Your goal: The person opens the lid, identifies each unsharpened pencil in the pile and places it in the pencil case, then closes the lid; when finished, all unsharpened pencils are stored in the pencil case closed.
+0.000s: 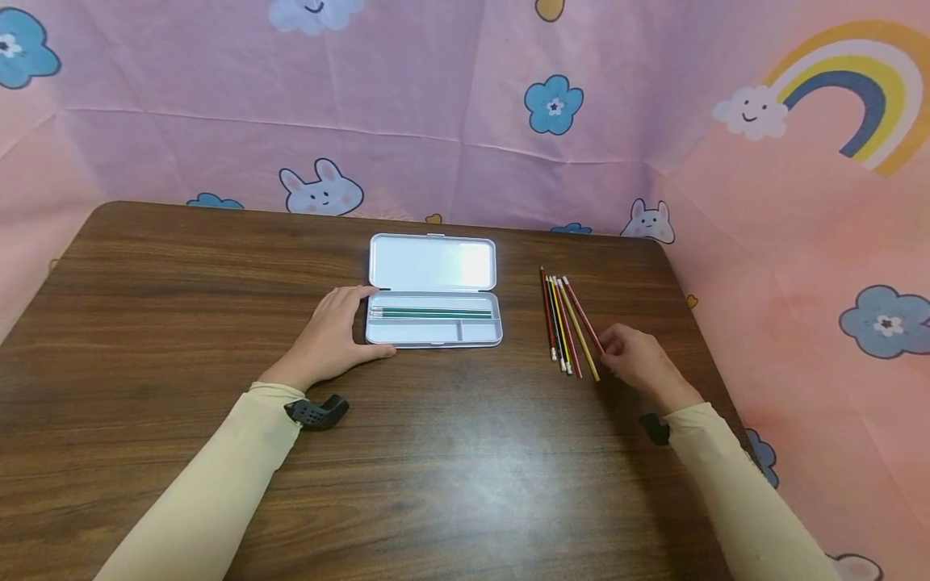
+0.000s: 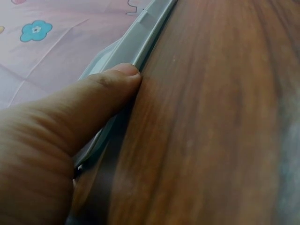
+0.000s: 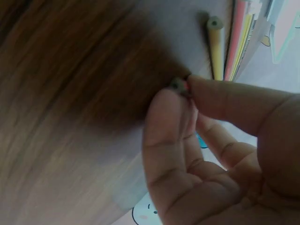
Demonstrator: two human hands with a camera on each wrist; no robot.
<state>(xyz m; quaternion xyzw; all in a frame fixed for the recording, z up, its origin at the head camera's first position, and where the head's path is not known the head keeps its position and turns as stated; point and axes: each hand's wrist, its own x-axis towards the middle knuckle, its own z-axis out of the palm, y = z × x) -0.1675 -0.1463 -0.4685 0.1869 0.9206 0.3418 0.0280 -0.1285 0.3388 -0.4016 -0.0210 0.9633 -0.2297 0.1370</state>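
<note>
A white pencil case [image 1: 414, 332] lies with its lid [image 1: 417, 262] folded back. Green pencils [image 1: 436, 313] lie side by side in its long rear compartment. My left hand [image 1: 327, 335] grips the case's left end, thumb on the front wall and fingers at the back corner; in the left wrist view the thumb [image 2: 105, 89] presses the case's edge. My right hand [image 1: 643, 359] pinches the near end of a red pencil [image 1: 584, 313] between thumb and fingertips. That pencil is the rightmost of a loose group, angled apart from a yellow pencil [image 1: 579, 331].
Several more pencils [image 1: 554, 319], red, black and yellow, lie close together right of the case. They rest on a brown wood-grain table [image 1: 436, 452]. A pink patterned cloth [image 1: 450, 121] hangs behind the table and along its right side.
</note>
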